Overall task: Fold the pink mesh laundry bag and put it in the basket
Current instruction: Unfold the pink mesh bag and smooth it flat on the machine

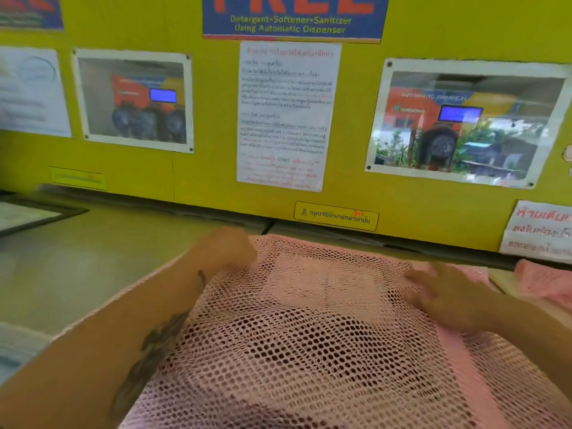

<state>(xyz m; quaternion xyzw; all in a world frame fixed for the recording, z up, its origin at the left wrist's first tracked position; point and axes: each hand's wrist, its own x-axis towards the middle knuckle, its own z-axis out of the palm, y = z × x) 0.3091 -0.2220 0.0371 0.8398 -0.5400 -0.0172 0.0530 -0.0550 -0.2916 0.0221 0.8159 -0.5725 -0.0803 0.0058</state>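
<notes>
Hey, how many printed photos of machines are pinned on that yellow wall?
2: one photo left of the white text notice, one photo right of it. Others may lie outside the frame.

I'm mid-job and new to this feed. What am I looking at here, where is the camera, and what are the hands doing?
There is one picture, from a wide-angle camera on the person's head, looking forward and down. No robot: two bare hands. The left hand is at the far left corner of the pink mesh laundry bag, which is spread over a pale counter. The right hand lies flat on the bag's right side, fingers spread. Motion blur hides whether the left hand pinches the mesh. Behind stands a yellow wall with posters. More pink mesh lies at the right edge. No basket is in view.
</notes>
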